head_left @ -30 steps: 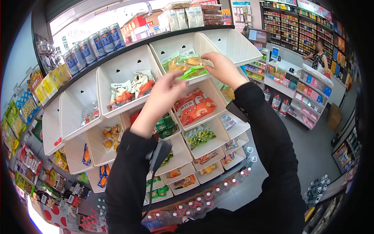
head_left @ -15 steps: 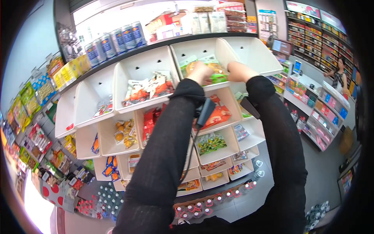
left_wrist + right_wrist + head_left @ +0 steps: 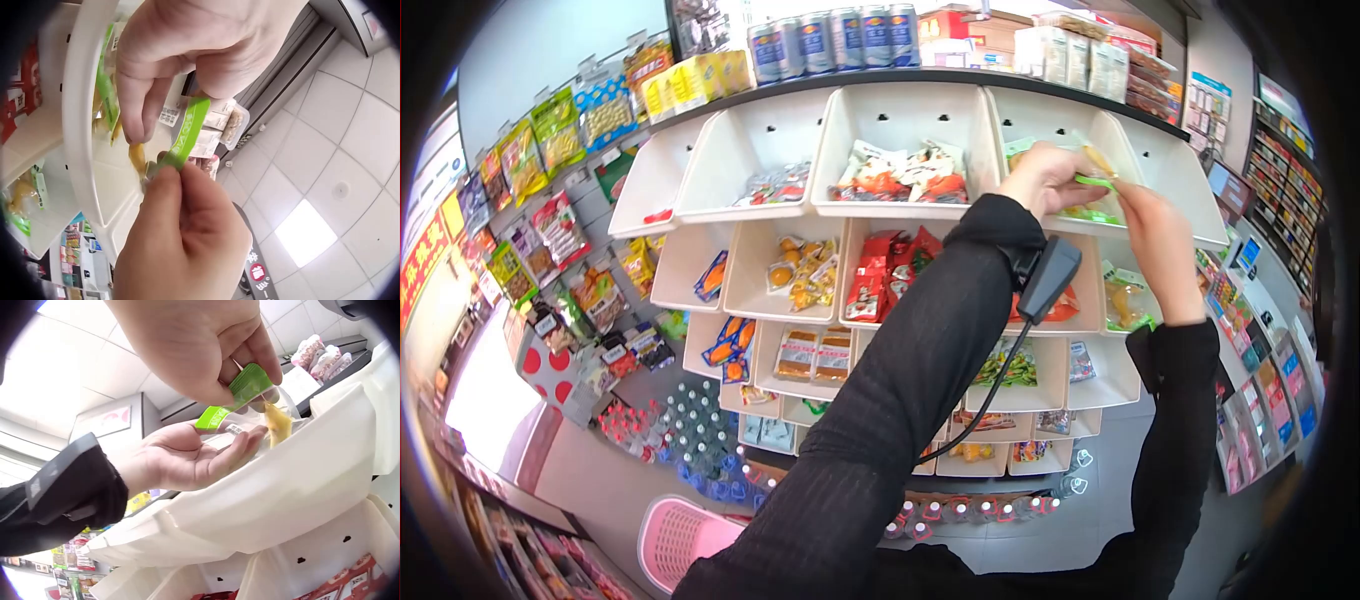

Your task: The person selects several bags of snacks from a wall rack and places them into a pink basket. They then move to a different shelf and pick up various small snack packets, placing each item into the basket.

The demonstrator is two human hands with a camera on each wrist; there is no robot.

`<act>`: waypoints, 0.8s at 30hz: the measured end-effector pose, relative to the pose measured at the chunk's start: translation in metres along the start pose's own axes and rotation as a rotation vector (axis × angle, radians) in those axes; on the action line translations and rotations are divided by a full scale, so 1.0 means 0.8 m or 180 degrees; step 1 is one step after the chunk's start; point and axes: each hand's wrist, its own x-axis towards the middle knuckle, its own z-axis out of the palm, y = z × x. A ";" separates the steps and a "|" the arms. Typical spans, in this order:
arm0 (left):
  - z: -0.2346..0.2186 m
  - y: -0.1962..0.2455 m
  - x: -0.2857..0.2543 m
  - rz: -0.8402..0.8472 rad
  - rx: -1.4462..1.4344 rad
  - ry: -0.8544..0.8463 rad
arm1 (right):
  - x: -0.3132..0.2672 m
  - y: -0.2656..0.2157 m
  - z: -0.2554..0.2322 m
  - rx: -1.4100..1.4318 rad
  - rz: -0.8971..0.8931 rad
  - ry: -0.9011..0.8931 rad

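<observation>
A clear bag of yellow-brown food with a green top strip (image 3: 250, 384) is held between both hands, above a white bin (image 3: 1015, 120) in the top row. My right hand (image 3: 1162, 245) pinches the green strip between thumb and fingers, plain in the right wrist view. My left hand (image 3: 1040, 180) has its palm turned up, fingers curved against the bag's clear side and thumb at the strip's other end. A yellow piece of food (image 3: 277, 425) shows through the clear film. More green-edged bags (image 3: 107, 87) lie in the bin beside the hands.
Neighbouring bins hold white-and-orange packets (image 3: 900, 170), red packets (image 3: 880, 280) and small yellow packs (image 3: 810, 285). Blue cans (image 3: 840, 40) line the shelf above. Bottles (image 3: 960, 510) stand on the floor, with a pink basket (image 3: 685, 540) at the lower left.
The bag has come up out of the bin, its green strip now between the hands. The head view has swung left, so the bins sit further right.
</observation>
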 end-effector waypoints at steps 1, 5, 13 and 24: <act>0.001 0.002 -0.015 0.0023 -0.0015 0.0052 | -0.006 -0.009 -0.008 0.0207 0.0015 0.0166; -0.005 -0.007 -0.099 0.1003 0.0030 -0.0558 | -0.042 -0.051 -0.025 0.0981 -0.0027 0.0359; -0.114 -0.059 -0.365 0.0835 0.1279 0.0849 | -0.149 -0.205 0.075 0.4913 0.1662 -0.1122; -0.132 -0.216 -0.799 0.0563 0.0004 0.5212 | -0.373 -0.611 0.259 0.5707 -0.0458 -0.4203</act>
